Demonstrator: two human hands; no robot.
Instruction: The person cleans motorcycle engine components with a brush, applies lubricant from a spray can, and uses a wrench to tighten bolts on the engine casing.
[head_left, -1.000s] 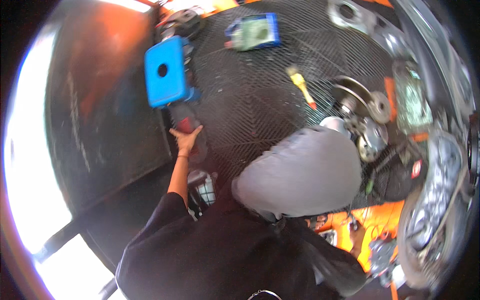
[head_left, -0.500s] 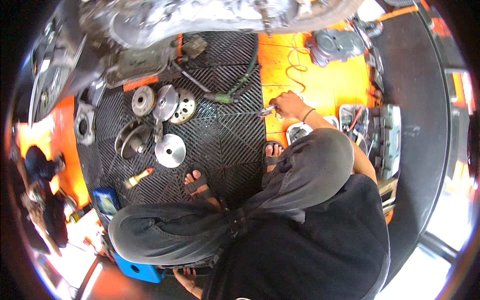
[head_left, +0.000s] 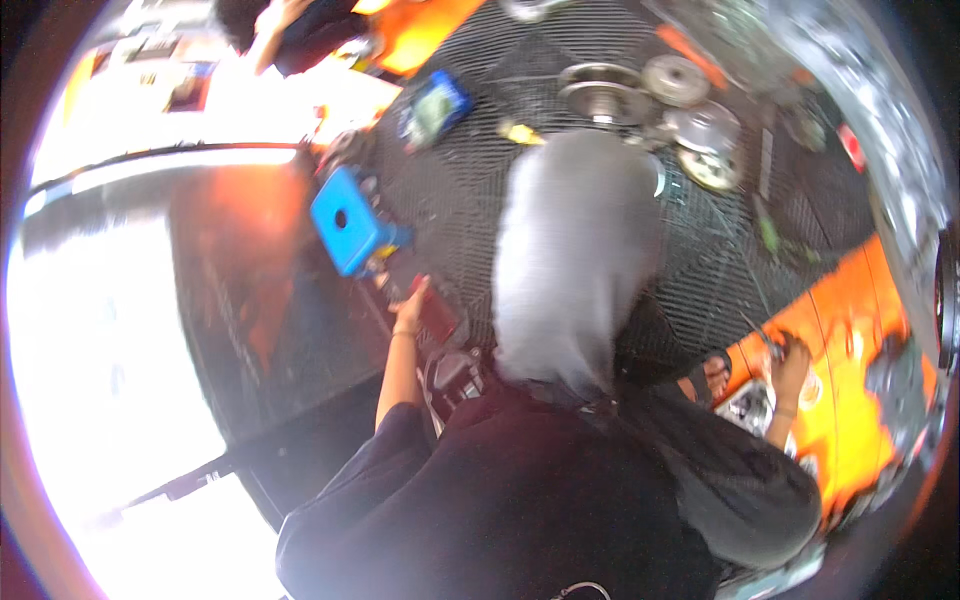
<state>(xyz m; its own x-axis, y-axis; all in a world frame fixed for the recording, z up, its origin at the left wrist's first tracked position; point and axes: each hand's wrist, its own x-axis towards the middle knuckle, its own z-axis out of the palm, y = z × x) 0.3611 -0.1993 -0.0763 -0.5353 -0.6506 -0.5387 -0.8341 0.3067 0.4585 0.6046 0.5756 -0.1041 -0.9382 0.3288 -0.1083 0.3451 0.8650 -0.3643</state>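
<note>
My left hand (head_left: 408, 308) reaches out at the left, its fingers closed on the edge of a dark red, flat rectangular thing (head_left: 437, 314) whose kind I cannot make out. Just beyond it stands a blue plastic stool (head_left: 345, 222) with a round hole in its top. At the far right my right hand (head_left: 790, 372) is closed around a slim metal pliers-like tool (head_left: 767, 338), pointing up and left over the orange floor. Below that hand lies a tray of metal parts (head_left: 745, 405), partly covered by my leg.
Round metal pulley parts (head_left: 603, 95) and discs (head_left: 710, 140) lie on the black ribbed mat (head_left: 455, 190), near a yellow-handled brush (head_left: 520, 132) and a blue package (head_left: 436, 108). A grey engine cover (head_left: 897, 385) rests on the orange floor (head_left: 835, 335). Another person (head_left: 290, 35) is at the top.
The view has swung to the left. My left hand has gone from beside the blue stool to the dark red thing. My right hand keeps hold of the metal pliers-like tool.
</note>
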